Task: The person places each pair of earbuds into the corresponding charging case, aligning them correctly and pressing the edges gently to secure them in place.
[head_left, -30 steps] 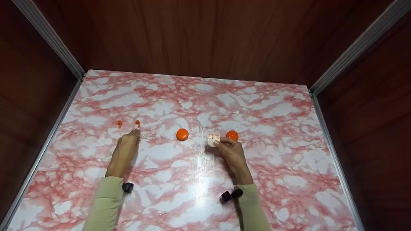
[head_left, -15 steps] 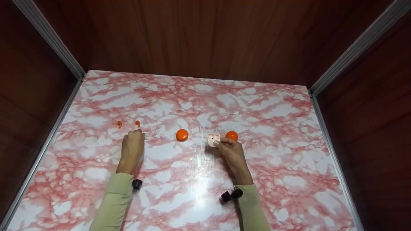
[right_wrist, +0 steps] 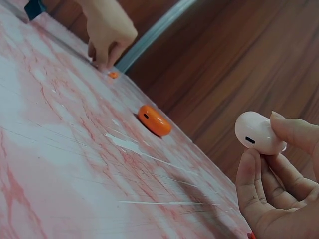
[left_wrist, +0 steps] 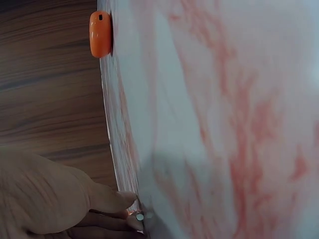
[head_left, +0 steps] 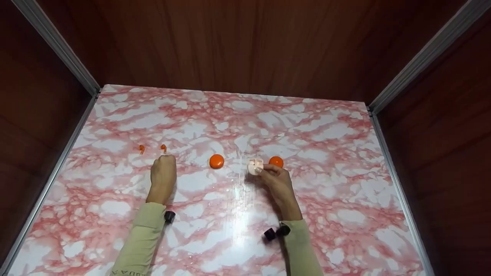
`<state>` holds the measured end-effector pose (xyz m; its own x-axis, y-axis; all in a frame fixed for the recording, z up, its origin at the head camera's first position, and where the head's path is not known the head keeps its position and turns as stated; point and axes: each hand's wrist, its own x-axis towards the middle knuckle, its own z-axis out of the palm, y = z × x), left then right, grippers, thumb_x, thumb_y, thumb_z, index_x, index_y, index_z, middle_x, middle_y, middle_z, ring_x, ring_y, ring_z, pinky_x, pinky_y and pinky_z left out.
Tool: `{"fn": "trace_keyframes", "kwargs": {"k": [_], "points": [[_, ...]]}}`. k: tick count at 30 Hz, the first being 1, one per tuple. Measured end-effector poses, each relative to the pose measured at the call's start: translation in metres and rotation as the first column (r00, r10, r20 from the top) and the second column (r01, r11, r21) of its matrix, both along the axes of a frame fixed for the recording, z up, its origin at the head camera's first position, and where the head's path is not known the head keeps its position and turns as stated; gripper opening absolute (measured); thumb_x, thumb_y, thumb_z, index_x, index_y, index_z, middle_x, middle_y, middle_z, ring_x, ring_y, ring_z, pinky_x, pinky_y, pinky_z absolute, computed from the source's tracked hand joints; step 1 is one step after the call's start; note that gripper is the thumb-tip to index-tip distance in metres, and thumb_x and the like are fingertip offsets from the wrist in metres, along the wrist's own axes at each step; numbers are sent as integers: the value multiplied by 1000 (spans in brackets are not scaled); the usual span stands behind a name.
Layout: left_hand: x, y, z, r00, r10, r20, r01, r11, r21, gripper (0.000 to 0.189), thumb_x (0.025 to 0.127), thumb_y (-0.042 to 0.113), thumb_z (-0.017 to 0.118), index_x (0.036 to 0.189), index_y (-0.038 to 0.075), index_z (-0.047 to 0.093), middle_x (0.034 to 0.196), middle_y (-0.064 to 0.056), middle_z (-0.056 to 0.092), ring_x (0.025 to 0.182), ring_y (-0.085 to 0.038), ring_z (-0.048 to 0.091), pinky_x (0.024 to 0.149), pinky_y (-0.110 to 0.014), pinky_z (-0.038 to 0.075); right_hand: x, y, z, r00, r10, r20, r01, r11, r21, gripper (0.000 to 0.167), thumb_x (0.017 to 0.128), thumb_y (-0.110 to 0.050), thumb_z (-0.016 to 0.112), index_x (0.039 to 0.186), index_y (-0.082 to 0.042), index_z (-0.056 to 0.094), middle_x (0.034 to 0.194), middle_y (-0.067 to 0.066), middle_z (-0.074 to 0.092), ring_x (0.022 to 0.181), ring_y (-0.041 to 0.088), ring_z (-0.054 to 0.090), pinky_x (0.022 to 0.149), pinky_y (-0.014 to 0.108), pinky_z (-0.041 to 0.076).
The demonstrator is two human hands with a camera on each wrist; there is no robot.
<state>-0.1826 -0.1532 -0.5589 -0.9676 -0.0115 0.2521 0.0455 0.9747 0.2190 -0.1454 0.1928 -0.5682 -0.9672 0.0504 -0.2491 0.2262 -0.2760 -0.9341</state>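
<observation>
Head view: take the central orange case [head_left: 216, 161] as datum. To its right, you pinch the pale case [head_left: 254, 168] between the thumb and fingers of your right hand [head_left: 279, 184]; the second orange case [head_left: 275, 162] sits further right. To its left, your left hand [head_left: 164, 174] is nearest the inner earbud [head_left: 163, 148]; the outer earbud [head_left: 141, 149] lies further left.

Left wrist view: well apart from the datum, your left thumb and fingertips close in around a small round tip [left_wrist: 140, 217]; whether they grip it cannot be told.

Right wrist view: your left hand shows beyond the datum.
</observation>
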Motion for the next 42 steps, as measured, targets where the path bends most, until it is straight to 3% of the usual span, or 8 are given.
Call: {"fn": "trace_keyframes", "kwargs": {"k": [11,24,35,42], "points": [[2,-6,1,998,-51,-21,50,998,-41,20,96,-14,57,87,-18,75,80,-34,73,73,-48,76,56,-51,62,1,0,0,1000,-11,-4,11,1000,11,17,91,-1,78,104,6,73,94,7,77,87,17,74,80,30,62],[7,-22,0,983,-173,-65,165,980,-112,16,91,-19,58,80,-15,70,74,-28,71,69,-46,74,56,-49,61,0,0,-1,1000,-1,11,0,999,34,19,92,-3,78,109,6,73,96,6,78,88,16,74,79,29,61],[6,-29,-4,972,-212,-100,190,963,-189,21,92,-14,57,80,-13,74,70,-25,70,65,-43,73,55,-48,61,0,-2,-2,1000,2,22,-2,1000,0,17,91,-1,78,108,3,74,96,6,80,89,17,76,81,31,63],[6,-31,-6,967,-233,-103,213,961,-176,23,92,-14,55,78,-13,73,70,-25,70,64,-43,73,55,-50,60,0,-1,0,1000,9,5,-10,1000,15,17,91,-3,79,106,4,75,96,7,78,87,16,74,78,27,61]]}}
